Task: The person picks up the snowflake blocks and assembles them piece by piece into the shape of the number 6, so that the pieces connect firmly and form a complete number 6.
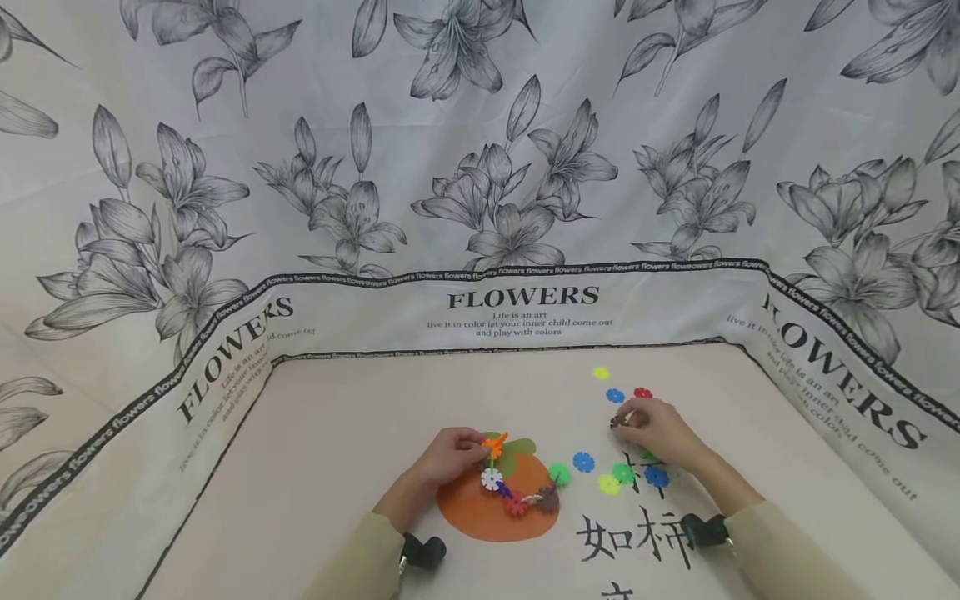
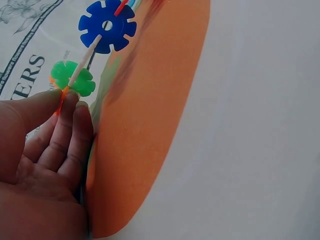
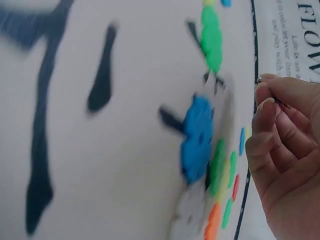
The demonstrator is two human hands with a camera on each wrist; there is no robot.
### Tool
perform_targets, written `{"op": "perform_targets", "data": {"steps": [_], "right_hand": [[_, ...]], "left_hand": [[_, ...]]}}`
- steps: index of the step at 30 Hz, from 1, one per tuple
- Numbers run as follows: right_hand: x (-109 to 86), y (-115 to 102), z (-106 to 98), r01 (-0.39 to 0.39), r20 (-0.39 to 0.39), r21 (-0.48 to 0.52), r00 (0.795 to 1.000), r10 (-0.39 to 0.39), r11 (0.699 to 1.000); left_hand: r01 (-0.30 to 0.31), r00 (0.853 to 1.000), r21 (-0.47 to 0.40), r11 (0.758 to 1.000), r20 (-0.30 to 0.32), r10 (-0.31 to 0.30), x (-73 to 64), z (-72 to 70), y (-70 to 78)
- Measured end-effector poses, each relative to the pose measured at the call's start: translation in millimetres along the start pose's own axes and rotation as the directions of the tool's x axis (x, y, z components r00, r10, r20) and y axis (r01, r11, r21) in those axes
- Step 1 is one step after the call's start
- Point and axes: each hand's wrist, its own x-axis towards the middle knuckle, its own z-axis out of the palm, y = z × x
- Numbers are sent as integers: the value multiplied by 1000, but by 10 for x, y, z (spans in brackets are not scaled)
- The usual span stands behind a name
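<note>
My left hand (image 1: 452, 454) pinches an orange notched plastic disc (image 1: 492, 447) at one end of a chain of interlocked discs. From there the chain curves down over a printed persimmon, through a white disc (image 1: 491, 479), a red disc (image 1: 516, 503) and a grey disc (image 1: 549, 498), to a green disc (image 1: 558, 474). In the left wrist view a green disc (image 2: 73, 78) and a blue disc (image 2: 107, 26) join on beyond the fingertips. My right hand (image 1: 660, 429) pinches a small dark brown disc (image 1: 617, 422), mostly hidden by the fingers in the right wrist view.
Loose discs lie around the right hand: a yellow disc (image 1: 601, 373), a red disc (image 1: 642, 392), blue discs including one nearby (image 1: 615, 396), and green ones. The tablecloth (image 1: 337, 433) bears a printed persimmon (image 1: 480, 521) and black characters. Flowered fabric (image 1: 517, 208) rises behind and at both sides.
</note>
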Motion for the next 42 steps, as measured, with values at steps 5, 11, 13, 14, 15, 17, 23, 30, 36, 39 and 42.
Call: {"op": "perform_targets", "data": {"steps": [5,11,13,14,15,17,23,30,36,39,42], "right_hand": [[55,-212,72,58,25,137,998,-62,989],[98,-428,256,66,101,306,990,-101,950],[109,-515,329,57,112,355,988,-103,933],[108,-570,366,50,116,376,988,-100,925],[110,-620,409,39,120,394,988,-93,918],[122,-692,494,29,129,438,987,-95,898],[161,-863,726,44,138,508,982,-132,860],[252,-963,899,42,129,519,984,-127,854],[279,-961,969,15,152,539,982,-115,842],[283,-972,976,8,145,546,984,-103,838],[299,-1000,988,11,141,555,984,-106,832]], "left_hand": [[-4,1000,1,1000,-3,4,13,-32,18],[3,1000,-5,1000,3,-3,5,-32,22],[8,1000,-4,1000,1,-8,5,-19,4],[10,1000,-5,1000,-1,-10,6,-12,-7],[8,1000,-4,1000,-1,-8,3,-5,-12],[6,1000,1,1000,-5,-6,3,4,-16],[-7,1000,17,1000,-7,8,-12,15,-22],[-33,999,26,999,5,32,-3,10,-23],[-27,999,39,999,18,26,-8,-3,-22],[-31,999,46,998,20,30,-11,-11,-19],[-25,1000,50,998,15,25,-11,-28,-13]]}}
